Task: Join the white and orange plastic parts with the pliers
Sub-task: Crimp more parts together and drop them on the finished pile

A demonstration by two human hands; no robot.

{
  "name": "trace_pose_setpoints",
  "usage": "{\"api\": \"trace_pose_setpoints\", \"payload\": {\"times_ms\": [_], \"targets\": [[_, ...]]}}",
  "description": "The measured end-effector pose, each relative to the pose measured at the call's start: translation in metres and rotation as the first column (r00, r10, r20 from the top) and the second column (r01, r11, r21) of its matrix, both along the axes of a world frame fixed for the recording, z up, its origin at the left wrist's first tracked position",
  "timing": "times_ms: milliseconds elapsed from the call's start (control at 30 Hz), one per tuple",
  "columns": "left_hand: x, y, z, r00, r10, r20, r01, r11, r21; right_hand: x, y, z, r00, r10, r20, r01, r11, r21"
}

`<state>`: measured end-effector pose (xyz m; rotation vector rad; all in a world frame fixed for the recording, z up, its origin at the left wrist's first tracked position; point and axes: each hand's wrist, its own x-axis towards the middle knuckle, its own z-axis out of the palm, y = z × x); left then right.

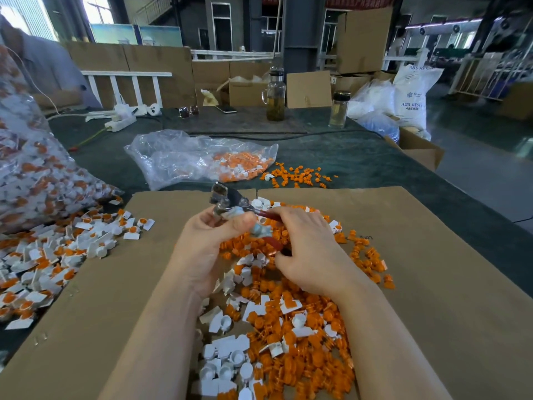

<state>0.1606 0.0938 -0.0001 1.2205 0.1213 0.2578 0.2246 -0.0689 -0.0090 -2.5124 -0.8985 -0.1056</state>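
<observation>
A person's two bare hands work a pair of pliers (230, 202) above a sheet of brown cardboard (432, 255) laid over a dark green surface (360, 157). The right hand (305, 249) wraps its fingers round the red handles, while the left hand (207, 241) curls its fingers and thumb at the metal head of the tool, pinching there a small pale part (261, 230) (its exact shape is blurred, and whether the jaws are closed on it cannot be told). Each grip is thus closed on something: the right on the handles, the left at the head and the small piece.

Below and between the forearms lies a loose heap of orange parts (305, 342) mixed with white parts (227, 368), spread over the cardboard. To the left, joined white-and-orange pieces (57, 255) spill off the cardboard's edge beside a full clear bag (31, 174). Farther back, a second, nearly flat plastic bag (184, 157) holds more pieces, with a scatter of orange ones (297, 174) just beside it. Two glass bottles (275, 96) stand at the surface's far side, near a phone (226, 109) and sunglasses (188, 111).
</observation>
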Motion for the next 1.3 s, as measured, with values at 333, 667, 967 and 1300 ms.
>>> {"api": "trace_pose_setpoints", "payload": {"times_ms": [333,667,967,1300], "targets": [[0.003,0.018,-0.002,0.895,0.410,-0.177,-0.350,0.890,0.292,0.014,-0.004,-0.009,0.980,-0.198,-0.012,0.197,0.960,0.201],[0.009,0.060,-0.027,0.739,0.642,-0.204,-0.385,0.652,0.653,0.013,0.016,-0.026,0.981,-0.183,0.058,0.180,0.983,0.042],[0.006,0.054,-0.026,0.759,0.543,-0.359,0.100,0.448,0.888,0.018,0.014,-0.029,0.973,-0.218,0.074,0.223,0.971,-0.081],[0.002,0.028,-0.013,0.932,0.235,-0.277,0.137,0.480,0.867,0.021,0.010,-0.027,0.959,-0.284,-0.001,0.284,0.959,-0.023]]}}
